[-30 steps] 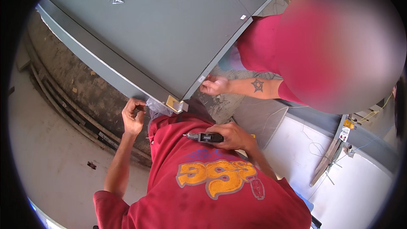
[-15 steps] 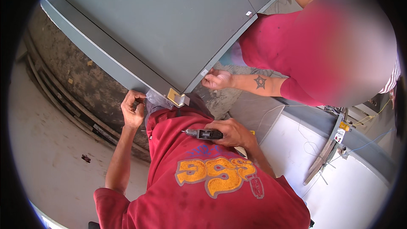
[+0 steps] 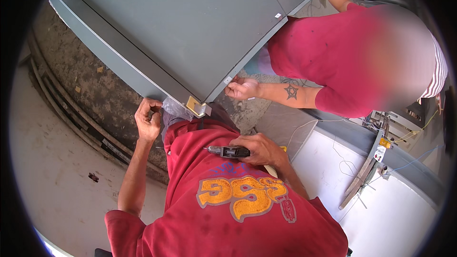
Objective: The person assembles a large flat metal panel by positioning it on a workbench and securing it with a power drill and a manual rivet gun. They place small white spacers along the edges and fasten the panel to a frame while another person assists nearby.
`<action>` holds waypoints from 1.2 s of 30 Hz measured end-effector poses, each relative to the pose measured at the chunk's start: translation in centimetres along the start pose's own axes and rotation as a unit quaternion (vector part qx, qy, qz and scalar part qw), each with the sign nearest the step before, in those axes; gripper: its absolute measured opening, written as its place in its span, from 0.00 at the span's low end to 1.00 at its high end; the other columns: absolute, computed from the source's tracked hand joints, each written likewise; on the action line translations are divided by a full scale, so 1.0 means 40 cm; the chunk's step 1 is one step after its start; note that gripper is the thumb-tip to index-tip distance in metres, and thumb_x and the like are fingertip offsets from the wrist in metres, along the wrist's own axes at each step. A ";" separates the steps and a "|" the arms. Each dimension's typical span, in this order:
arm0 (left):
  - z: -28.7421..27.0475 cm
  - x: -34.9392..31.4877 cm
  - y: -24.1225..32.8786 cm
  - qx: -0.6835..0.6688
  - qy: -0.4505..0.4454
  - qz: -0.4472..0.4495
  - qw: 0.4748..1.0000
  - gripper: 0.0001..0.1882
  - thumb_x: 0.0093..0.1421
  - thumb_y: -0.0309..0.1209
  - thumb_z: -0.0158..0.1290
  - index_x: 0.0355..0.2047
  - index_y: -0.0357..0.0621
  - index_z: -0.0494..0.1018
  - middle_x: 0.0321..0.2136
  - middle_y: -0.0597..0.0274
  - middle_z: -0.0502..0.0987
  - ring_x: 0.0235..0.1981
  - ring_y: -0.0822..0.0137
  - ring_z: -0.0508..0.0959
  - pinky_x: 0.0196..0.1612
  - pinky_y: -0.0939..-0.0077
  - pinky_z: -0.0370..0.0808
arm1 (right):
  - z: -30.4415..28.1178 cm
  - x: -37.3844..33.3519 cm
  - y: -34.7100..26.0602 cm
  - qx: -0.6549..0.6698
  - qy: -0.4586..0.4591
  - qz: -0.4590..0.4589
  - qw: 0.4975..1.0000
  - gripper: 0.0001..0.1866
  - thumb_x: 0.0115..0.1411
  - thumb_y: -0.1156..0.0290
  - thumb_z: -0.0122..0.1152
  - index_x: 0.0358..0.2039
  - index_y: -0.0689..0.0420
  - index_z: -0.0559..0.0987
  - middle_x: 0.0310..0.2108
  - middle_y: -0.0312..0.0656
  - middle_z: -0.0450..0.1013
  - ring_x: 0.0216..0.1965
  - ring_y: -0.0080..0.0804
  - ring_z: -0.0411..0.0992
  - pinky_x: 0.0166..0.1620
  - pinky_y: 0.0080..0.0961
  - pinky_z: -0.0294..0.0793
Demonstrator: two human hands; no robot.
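A black hand tool with a silver nose (image 3: pixel 228 152) is gripped in the right hand (image 3: pixel 262 150), its fingers wrapped around the body and its tip aimed leftward across a red shirt (image 3: pixel 247 200), well apart from the left hand (image 3: pixel 149 119). That hand is raised at the near edge of a large grey panel (image 3: pixel 190 33), its fingers curled just beside clear plastic (image 3: pixel 176 108); whether anything is pinched there cannot be told. The panel's near corner, fitted with a yellow piece (image 3: pixel 194 105), is seen ahead of and between both hands. At right, the panel's side edge is met by a co-worker's hand (image 3: pixel 242 88), close to a small pale tab (image 3: pixel 228 80).
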State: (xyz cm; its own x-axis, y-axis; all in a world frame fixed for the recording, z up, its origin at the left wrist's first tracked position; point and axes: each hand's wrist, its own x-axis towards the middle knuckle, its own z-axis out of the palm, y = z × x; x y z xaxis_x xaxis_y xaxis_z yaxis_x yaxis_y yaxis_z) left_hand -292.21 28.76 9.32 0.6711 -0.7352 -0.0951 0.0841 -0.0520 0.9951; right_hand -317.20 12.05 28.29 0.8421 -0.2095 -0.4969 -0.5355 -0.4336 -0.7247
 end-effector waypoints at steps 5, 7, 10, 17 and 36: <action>-0.003 0.000 -0.001 0.002 0.000 0.001 1.000 0.17 0.40 0.14 0.36 0.29 0.34 0.71 0.26 0.61 0.69 0.25 0.73 0.69 0.31 0.81 0.69 | 0.005 -0.003 -0.004 -0.011 0.005 -0.003 1.000 0.15 0.48 0.69 0.69 0.38 0.56 0.78 0.28 0.45 0.76 0.29 0.47 0.76 0.33 0.39 0.75; -0.005 0.001 0.000 0.014 -0.008 0.002 1.000 0.17 0.41 0.14 0.37 0.29 0.35 0.71 0.27 0.61 0.70 0.25 0.73 0.69 0.32 0.81 0.69 | 0.005 -0.006 -0.008 -0.021 -0.003 -0.003 1.000 0.16 0.48 0.70 0.69 0.38 0.56 0.78 0.29 0.45 0.76 0.30 0.46 0.76 0.33 0.37 0.75; -0.005 -0.002 0.005 0.018 -0.012 0.000 1.000 0.15 0.44 0.15 0.39 0.31 0.35 0.71 0.28 0.62 0.69 0.26 0.73 0.68 0.33 0.81 0.68 | -0.001 -0.013 -0.014 -0.031 -0.017 0.001 0.999 0.18 0.47 0.72 0.68 0.40 0.56 0.78 0.32 0.43 0.77 0.31 0.43 0.77 0.34 0.35 0.76; 0.047 -0.098 0.083 -0.009 0.000 -0.053 0.999 0.06 0.55 0.23 0.44 0.33 0.38 0.70 0.28 0.64 0.68 0.28 0.72 0.67 0.35 0.78 0.67 | -0.017 -0.042 0.003 -0.026 -0.011 0.003 1.000 0.17 0.48 0.71 0.69 0.40 0.56 0.78 0.33 0.43 0.77 0.30 0.43 0.77 0.32 0.33 0.77; 0.634 -0.100 0.047 -0.181 0.140 -0.295 0.928 0.27 0.64 0.42 0.51 0.58 0.42 0.61 0.56 0.54 0.68 0.57 0.62 0.69 0.58 0.65 0.65 | -0.260 -0.228 0.345 -0.056 -0.059 -0.108 0.991 0.22 0.44 0.70 0.72 0.42 0.58 0.78 0.36 0.44 0.77 0.33 0.46 0.77 0.36 0.35 0.77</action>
State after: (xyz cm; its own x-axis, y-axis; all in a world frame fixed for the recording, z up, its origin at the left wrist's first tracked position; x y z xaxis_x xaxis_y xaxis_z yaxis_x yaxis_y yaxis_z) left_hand -313.39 14.45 12.27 0.5909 -0.4443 -0.6734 0.7054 -0.1206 0.6985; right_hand -331.58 -1.13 27.78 0.9194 0.0009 -0.3933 -0.3271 -0.5538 -0.7657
